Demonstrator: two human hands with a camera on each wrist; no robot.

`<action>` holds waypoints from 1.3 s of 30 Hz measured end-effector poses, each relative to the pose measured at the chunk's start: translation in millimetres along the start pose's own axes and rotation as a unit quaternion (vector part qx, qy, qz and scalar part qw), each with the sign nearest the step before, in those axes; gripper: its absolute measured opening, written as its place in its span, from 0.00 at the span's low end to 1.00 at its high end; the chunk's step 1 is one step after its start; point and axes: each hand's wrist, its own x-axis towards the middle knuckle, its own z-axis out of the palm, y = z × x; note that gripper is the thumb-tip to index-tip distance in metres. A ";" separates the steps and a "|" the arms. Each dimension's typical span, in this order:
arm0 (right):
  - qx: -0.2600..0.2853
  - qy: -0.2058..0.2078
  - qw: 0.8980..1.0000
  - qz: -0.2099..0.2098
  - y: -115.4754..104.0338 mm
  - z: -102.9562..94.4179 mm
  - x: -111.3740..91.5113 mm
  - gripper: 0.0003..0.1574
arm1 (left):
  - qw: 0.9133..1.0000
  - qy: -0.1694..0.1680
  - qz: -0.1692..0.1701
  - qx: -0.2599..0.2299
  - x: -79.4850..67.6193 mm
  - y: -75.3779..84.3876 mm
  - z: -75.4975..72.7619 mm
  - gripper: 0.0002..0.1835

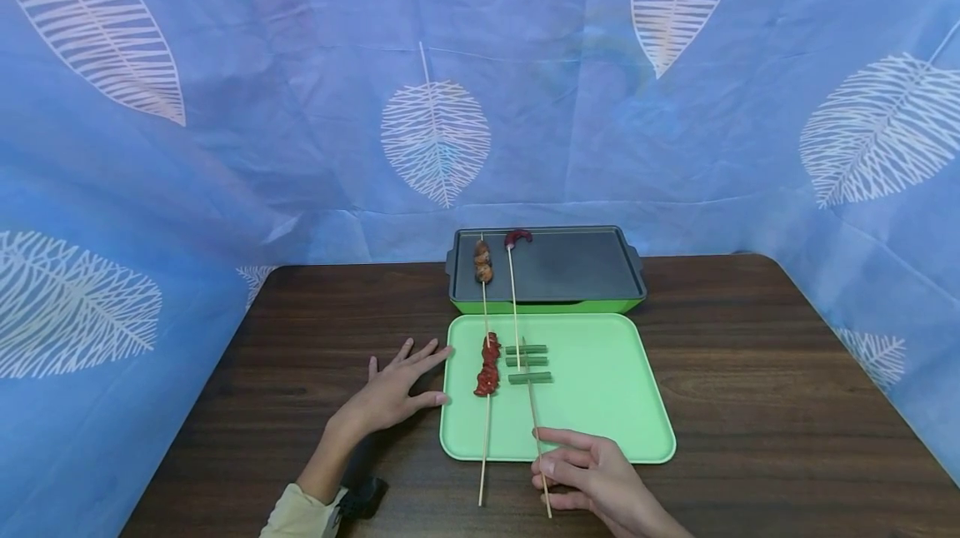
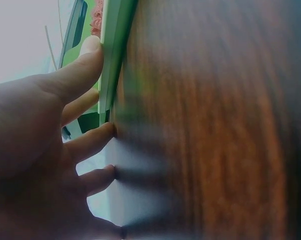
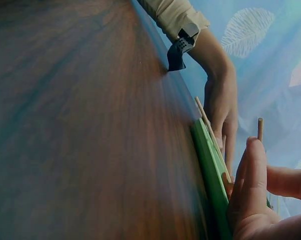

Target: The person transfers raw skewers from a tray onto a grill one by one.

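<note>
My right hand (image 1: 588, 475) pinches the lower stick of a skewer of green bean-like pieces (image 1: 529, 378) between thumb and fingers, at the front edge of a light green tray (image 1: 600, 392). The green pieces are over the tray, left of its middle. To their left, a skewer of red meat-like pieces (image 1: 487, 367) lies on the tray, its stick reaching past the front rim. My left hand (image 1: 393, 392) has its fingers spread on the table, thumb and fingertip touching the tray's left rim. In the left wrist view the thumb (image 2: 90, 47) rests against that rim.
Behind the tray stands a green grill with a dark plate (image 1: 573, 263). On it lie a skewer of brown chunks (image 1: 483, 261) and one with a dark red curled piece (image 1: 517, 236), their sticks reaching forward over the tray. A dark wooden table (image 1: 765, 388) is below; a blue leaf-patterned cloth (image 1: 540, 130) hangs behind.
</note>
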 end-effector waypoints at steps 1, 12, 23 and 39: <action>0.000 0.002 1.000 0.000 0.2 -1.7 -1.8 0.37 | 1.000 -0.001 0.000 0.000 0.2 0.0 0.2 0.40; -0.026 0.028 0.999 -0.027 -13.2 -13.4 -14.2 0.41 | 1.000 -0.006 -0.008 -0.007 0.3 -0.5 -0.4 0.40; -0.082 0.070 0.990 -0.087 -35.9 -17.0 -6.9 0.39 | 1.000 -0.008 -0.007 -0.013 -0.3 0.5 -0.1 0.39; -0.042 0.117 0.989 -0.075 -58.5 -45.7 22.5 0.38 | 1.000 -0.007 -0.009 -0.011 -0.5 1.4 -0.8 0.39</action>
